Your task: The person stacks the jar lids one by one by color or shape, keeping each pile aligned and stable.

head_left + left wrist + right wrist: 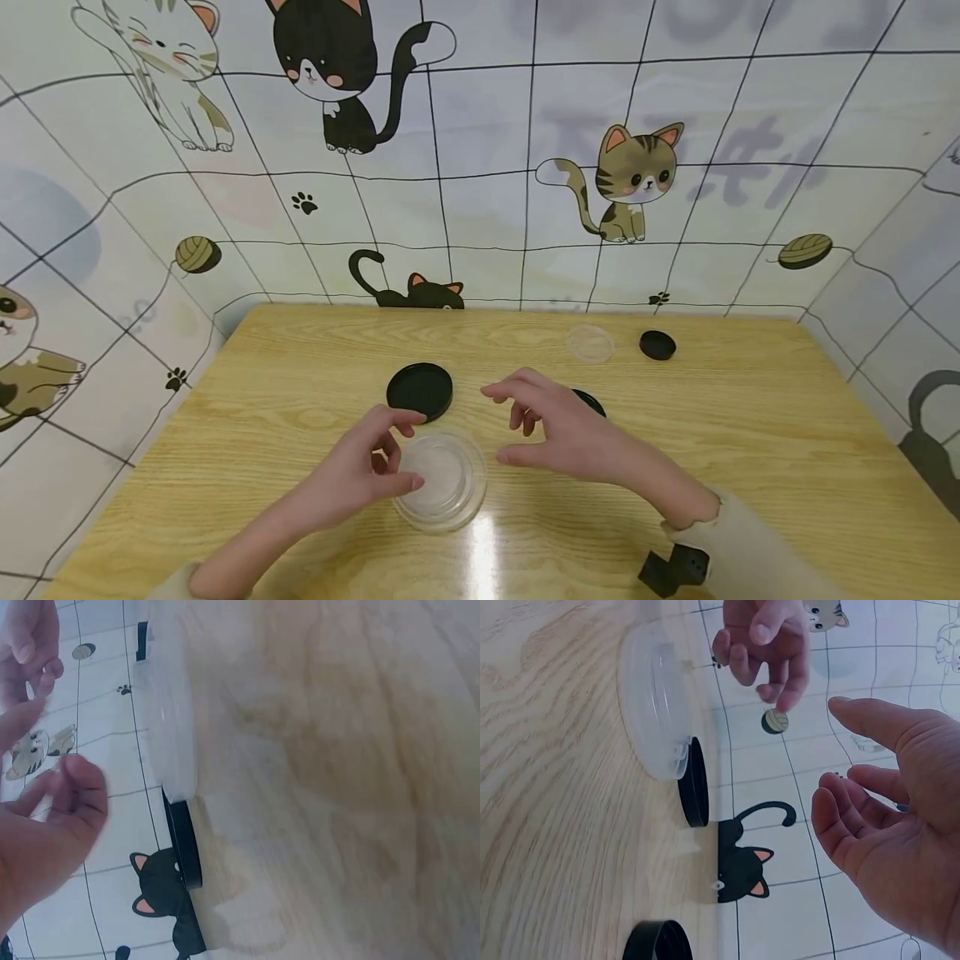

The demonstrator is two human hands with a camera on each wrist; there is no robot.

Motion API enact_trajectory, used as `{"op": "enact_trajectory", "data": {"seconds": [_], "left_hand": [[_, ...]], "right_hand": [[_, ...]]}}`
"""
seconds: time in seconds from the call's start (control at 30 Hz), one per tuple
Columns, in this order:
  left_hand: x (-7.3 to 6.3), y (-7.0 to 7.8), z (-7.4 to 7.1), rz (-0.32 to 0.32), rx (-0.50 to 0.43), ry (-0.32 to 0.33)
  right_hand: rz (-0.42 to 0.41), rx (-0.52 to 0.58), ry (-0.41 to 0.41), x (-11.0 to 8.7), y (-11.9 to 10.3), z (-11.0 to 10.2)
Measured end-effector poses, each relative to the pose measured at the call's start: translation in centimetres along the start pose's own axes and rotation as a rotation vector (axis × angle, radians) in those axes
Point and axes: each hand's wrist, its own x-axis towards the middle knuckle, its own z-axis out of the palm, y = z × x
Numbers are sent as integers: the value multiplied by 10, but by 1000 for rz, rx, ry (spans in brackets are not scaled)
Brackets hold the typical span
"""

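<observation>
My left hand [360, 471] is over the left edge of a round clear plastic container [448, 492], thumb and forefinger spread apart. It holds nothing. My right hand [558, 429] hovers to the right of the container, its thumb and fingers parted and nothing between them. In the right wrist view, both hands appear above the tabletop, facing each other. A large round black lid [420, 390] lies just behind the container, near my left fingertips. Another black round piece [590, 403] is mostly hidden behind my right hand.
Toward the back right of the wooden table [750, 467] lie a thin clear disc [590, 344] and a small black lid [657, 345]. A cat-printed backdrop [487, 208] rises behind the table and along both sides.
</observation>
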Motion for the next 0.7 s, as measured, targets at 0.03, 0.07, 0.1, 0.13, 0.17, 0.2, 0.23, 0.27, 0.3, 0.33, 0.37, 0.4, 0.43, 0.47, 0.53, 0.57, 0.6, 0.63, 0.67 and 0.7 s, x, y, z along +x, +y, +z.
{"op": "enact_trajectory", "data": {"seconds": [0.03,0.07,0.1,0.13,0.17,0.2,0.23,0.27,0.3,0.33,0.37,0.4,0.43,0.47,0.53,0.57,0.6,0.63,0.67,0.7], "left_hand": [[1,1,2,29,-9,4],[2,1,5,58,-18,7],[3,2,7,86,-27,6],[4,3,9,107,-36,2],[6,5,11,123,-47,-3],[7,6,13,134,-53,-10],[9,7,15,143,-55,-16],[11,9,17,148,-54,-22],[13,10,18,155,-51,-27],[16,11,20,161,-50,-30],[18,13,21,165,-49,-34],[21,13,22,168,-48,-38],[24,14,23,170,-46,-42],[27,15,24,173,-45,-45],[33,17,26,178,-47,-53],[37,17,27,178,-46,-58],[41,18,27,180,-45,-61],[45,19,28,185,-41,-64],[50,20,29,189,-36,-65],[54,21,29,192,-32,-67]], "right_hand": [[-7,-1,11,-2,1,-2],[-14,0,22,-5,2,-4],[-10,1,33,-7,3,-6],[-11,5,44,-9,4,-8],[-7,7,54,-11,5,-10],[-5,8,65,-13,6,-12],[-2,1,76,-15,7,-14],[5,-2,86,-17,8,-16],[9,-6,98,-19,9,-18],[4,-11,111,-21,11,-20],[0,-17,125,-22,13,-21],[-4,-23,136,-24,15,-23],[-11,-26,148,-26,17,-24],[-15,-30,160,-27,20,-26],[-20,-40,178,-30,24,-28],[-13,-45,183,-32,26,-30],[-2,-49,187,-34,28,-32],[11,-49,192,-35,30,-34],[23,-50,195,-37,31,-36],[36,-50,199,-38,32,-38]]}}
